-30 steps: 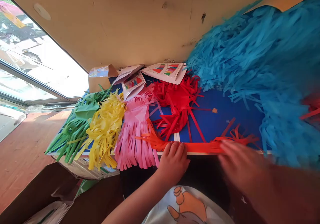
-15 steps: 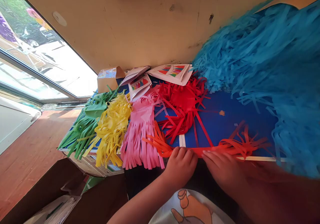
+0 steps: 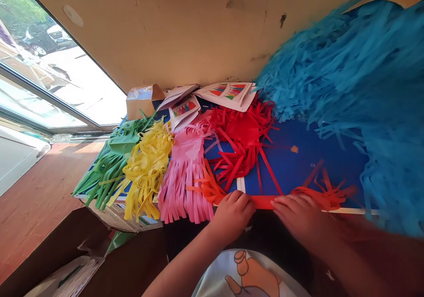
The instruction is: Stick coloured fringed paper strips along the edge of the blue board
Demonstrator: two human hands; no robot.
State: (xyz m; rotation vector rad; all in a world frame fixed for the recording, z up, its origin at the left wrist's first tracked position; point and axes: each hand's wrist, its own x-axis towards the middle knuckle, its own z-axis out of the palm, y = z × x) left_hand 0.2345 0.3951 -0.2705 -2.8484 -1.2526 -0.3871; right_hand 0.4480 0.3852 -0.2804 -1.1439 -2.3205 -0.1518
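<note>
At the near edge of the blue tabletop lies an orange paper tassel, rolled flat in its middle with fringed strips fanning out at both ends. My left hand is closed over the rolled band on its left part. My right hand presses the band farther right, fingers bent over it. The underside of the band and my thumbs are hidden. Just left of it hangs a pink fringed paper, and behind it sits a red fringed bundle.
Yellow fringe and green fringe lie on the table's left. A large blue fringe mass covers the right. Printed cards and a paper packet lean by the wall. An open cardboard box stands lower left.
My hands have moved slightly apart along the orange band, the left one leftward and the right one rightward. More of the band shows between them. The view has shifted a little.
</note>
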